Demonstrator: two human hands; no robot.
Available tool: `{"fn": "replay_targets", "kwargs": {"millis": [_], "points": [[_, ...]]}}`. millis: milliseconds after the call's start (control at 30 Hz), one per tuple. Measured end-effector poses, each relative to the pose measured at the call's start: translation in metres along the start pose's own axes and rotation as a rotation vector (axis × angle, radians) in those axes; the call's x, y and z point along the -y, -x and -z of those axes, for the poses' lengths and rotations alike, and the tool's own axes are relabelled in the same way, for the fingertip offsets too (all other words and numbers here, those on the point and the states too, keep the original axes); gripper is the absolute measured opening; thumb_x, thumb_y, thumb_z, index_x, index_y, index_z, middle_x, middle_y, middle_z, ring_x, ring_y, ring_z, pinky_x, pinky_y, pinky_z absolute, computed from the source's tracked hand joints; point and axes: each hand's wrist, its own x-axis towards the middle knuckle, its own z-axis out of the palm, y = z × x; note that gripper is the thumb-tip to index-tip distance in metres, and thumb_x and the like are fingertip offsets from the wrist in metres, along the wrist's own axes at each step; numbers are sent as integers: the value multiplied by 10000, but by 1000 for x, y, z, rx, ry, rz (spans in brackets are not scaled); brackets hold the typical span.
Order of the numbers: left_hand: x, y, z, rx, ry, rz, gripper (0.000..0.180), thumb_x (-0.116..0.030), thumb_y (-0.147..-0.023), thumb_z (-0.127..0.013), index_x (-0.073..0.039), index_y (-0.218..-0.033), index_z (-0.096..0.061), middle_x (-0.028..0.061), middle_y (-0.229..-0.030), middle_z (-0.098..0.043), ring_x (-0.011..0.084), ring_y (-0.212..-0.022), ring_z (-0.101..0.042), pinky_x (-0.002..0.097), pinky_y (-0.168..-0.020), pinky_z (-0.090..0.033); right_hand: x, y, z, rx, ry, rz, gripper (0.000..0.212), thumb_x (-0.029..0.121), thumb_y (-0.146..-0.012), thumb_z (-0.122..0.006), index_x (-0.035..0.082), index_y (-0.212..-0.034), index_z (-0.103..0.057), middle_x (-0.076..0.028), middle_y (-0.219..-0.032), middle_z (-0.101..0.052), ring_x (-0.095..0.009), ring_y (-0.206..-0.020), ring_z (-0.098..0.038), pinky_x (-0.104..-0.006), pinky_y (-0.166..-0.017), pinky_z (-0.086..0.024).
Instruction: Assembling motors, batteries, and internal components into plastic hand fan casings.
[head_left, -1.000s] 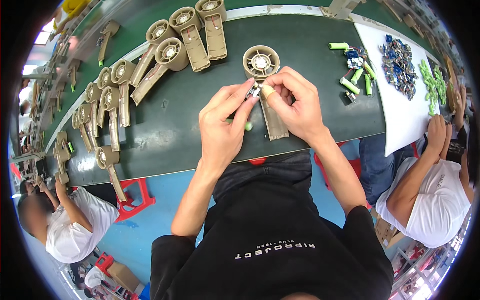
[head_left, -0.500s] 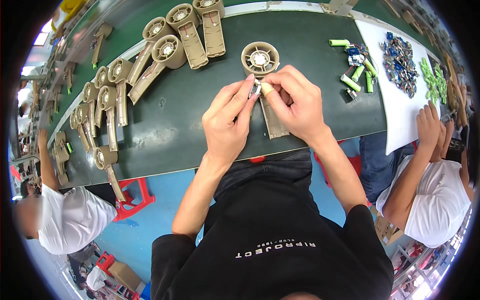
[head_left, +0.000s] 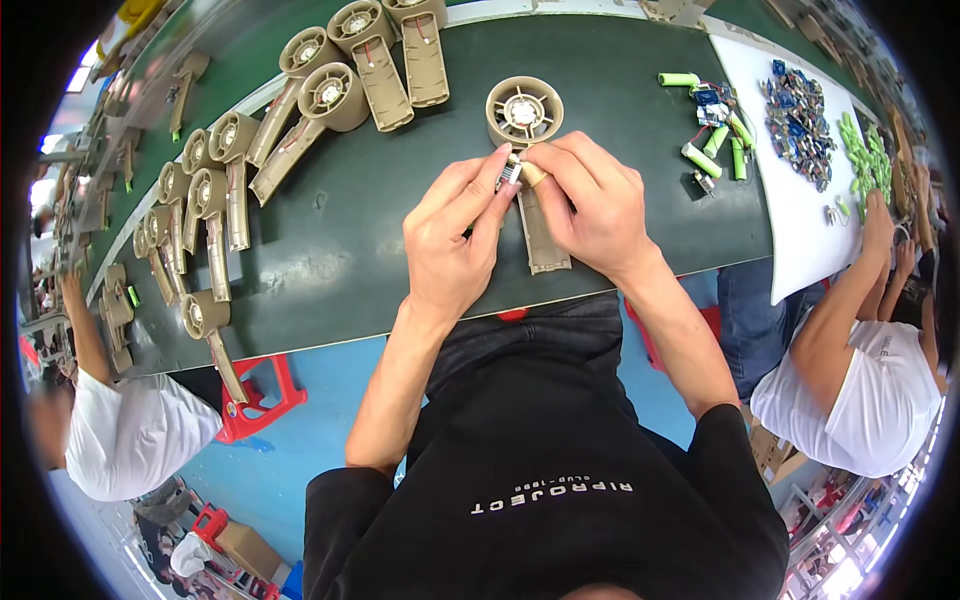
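evidently, the left hand pinches a small circuit board on the near side of the beige fan head; the right hand curls at its right edge, hold unclear. a slipping pinch could drop the board.

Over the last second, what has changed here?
The green cell seen by the left hand has gone from view. At right, a co-worker's hand moved up to the green pile; at left, a co-worker's arm stretched farther forward. The left hand still holds the small metallic part, the right hand beside it.
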Motion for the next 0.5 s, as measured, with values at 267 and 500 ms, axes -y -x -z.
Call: {"fn": "replay_targets", "kwargs": {"millis": [267, 500], "points": [[1, -2, 3, 48, 5, -15, 314, 73, -841, -683, 10, -1148, -699, 138, -964, -687, 222, -818, -677, 311, -677, -556, -2, 1, -1, -21, 6, 33, 189, -32, -755, -708, 36, -929, -677, -68, -822, -652, -228, -645, -643, -320, -558, -514], [-7, 4, -13, -60, -34, -12, 376, 38, -861, -654, 21, -1234, -613, 147, -965, -642, 239, -799, -658, 324, -682, -532, -3, -3, 5, 28, -91, -55, 179, -40, -793, -688, 18, -963, -680, -101, -874, -655, -221, -678, -654, -314, -581, -519]]}}
